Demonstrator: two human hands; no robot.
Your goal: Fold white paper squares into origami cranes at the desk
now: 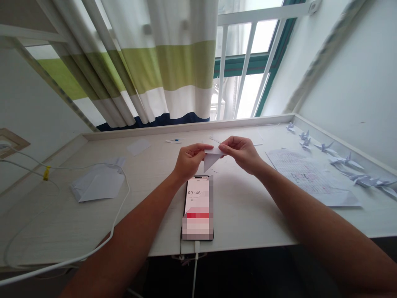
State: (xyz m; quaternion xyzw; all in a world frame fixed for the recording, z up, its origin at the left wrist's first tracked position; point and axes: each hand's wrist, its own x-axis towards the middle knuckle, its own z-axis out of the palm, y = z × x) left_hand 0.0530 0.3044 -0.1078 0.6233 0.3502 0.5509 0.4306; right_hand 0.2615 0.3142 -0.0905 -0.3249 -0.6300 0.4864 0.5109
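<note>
A small white folded paper (211, 159) with a point hanging downward is held above the desk between both my hands. My left hand (190, 160) pinches its left edge, fingers closed. My right hand (242, 152) pinches its right top edge, fingers closed too. Just below the paper a phone (198, 207) lies flat on the pale desk (254, 219) and shows a running timer.
A stack of white paper sheets (99, 184) lies at the left, with a white cable (124, 207) looping around it. A printed sheet (310, 178) lies at the right. Several folded paper cranes (344, 159) line the right wall. Curtain and barred window stand behind.
</note>
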